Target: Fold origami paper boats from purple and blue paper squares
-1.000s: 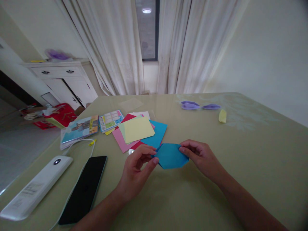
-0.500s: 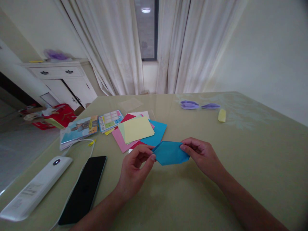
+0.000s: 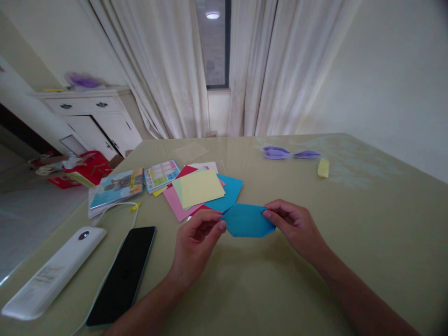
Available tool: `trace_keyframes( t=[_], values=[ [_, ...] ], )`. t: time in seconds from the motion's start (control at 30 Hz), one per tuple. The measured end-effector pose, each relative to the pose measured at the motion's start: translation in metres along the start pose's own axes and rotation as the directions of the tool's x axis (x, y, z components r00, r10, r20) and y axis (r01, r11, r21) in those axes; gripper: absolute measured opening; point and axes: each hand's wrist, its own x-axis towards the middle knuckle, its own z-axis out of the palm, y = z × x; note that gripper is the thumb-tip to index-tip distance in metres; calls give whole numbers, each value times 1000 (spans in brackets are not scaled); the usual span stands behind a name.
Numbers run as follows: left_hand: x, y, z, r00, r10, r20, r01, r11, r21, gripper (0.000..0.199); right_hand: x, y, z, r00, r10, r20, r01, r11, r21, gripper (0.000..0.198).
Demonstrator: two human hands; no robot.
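Note:
A folded piece of blue paper [image 3: 249, 221], six-sided in outline, is held just above the table between both hands. My left hand [image 3: 196, 245] pinches its left corner between thumb and fingers. At the upper right corner, my right hand [image 3: 292, 226] grips it the same way. Right behind lies a fanned pile of coloured paper sheets, with a pale yellow sheet [image 3: 203, 188] on top and a blue sheet [image 3: 229, 191] sticking out to the right. Folded purple papers [image 3: 276, 152] and a small folded yellow paper [image 3: 323, 168] rest farther back on the right.
On the left of the table [image 3: 378, 242] lie a black phone [image 3: 122, 275], a long white device [image 3: 52, 273] with a cable, and a booklet [image 3: 115, 189]. A printed card [image 3: 161, 176] sits beside the pile. Curtains and a white cabinet [image 3: 94, 121] stand behind.
The blue paper has tilted slightly, its lower edge rising and its face turning more level. Both hands keep their hold in nearly the same place.

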Motion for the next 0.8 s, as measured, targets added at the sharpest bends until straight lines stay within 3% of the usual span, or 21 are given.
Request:
trace_keyframes(
  t=[0.4,0.8],
  values=[
    [-1,4,-1,998,51,-26,-46,985,167,10,-3,0,2,999,-10,-38,8,998,-61,31],
    [0,4,2,987,-75,-143,83,995,52,23,-4,-5,2,998,-33,-45,31,998,-51,28]
  ],
)
